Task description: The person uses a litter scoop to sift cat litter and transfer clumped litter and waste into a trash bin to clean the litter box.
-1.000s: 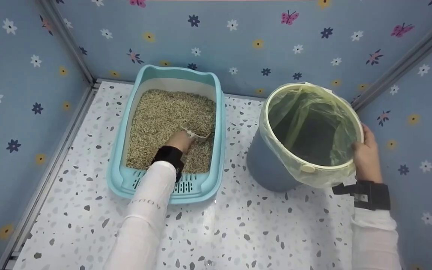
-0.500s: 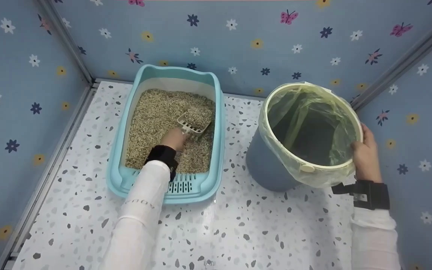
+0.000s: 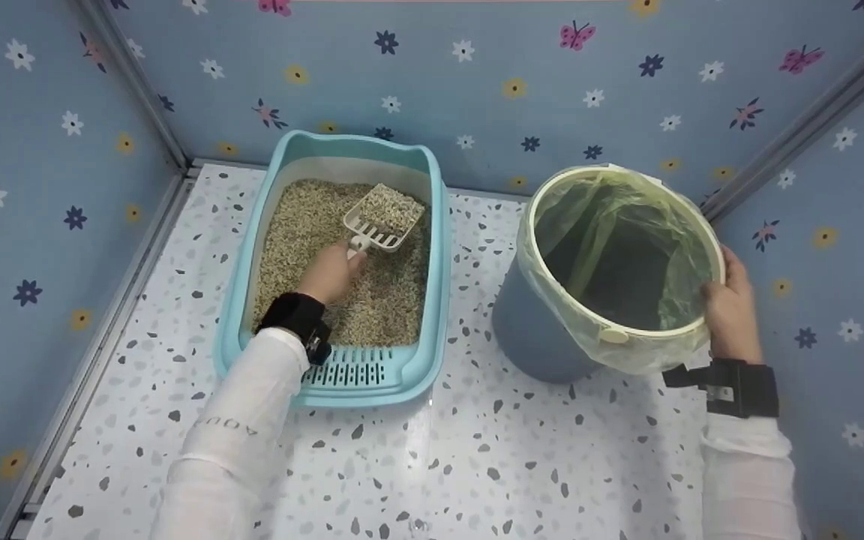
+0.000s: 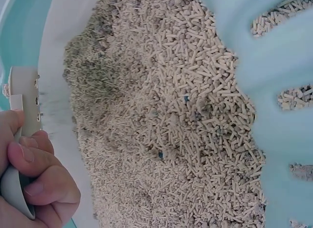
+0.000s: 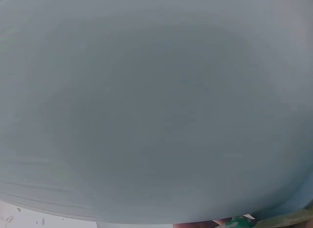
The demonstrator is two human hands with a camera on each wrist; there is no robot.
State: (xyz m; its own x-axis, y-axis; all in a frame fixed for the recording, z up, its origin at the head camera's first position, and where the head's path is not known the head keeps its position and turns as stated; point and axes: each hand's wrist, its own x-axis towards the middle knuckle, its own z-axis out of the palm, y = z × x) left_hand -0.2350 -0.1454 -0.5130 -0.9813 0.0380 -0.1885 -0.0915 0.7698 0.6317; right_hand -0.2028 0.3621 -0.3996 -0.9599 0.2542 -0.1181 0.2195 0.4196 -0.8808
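My left hand [image 3: 331,274] grips the handle of a white slotted litter scoop [image 3: 385,217], its fingers curled round it in the left wrist view. The scoop carries a heap of pellet litter and is held over the litter box [image 3: 443,292], a light blue tray with a slotted front ledge. Tan pellet litter [image 4: 161,115] covers the box's floor, with a darker, finer patch at one side. My right hand [image 3: 734,311] holds the rim of a blue-grey trash bin [image 3: 533,330], thumb over the edge. A thin yellow-green bag [image 3: 589,330] lines the bin, which leans toward me.
Both containers stand on a white speckled floor [image 3: 462,450], with a narrow strip of floor between them. Blue flowered walls [image 3: 432,82] rise behind and on both sides. The bin's side fills most of the right wrist view.
My left hand has drawn the scoop up out of the litter and slightly back left, now loaded with pellets. The right hand and the bin stay where they were.
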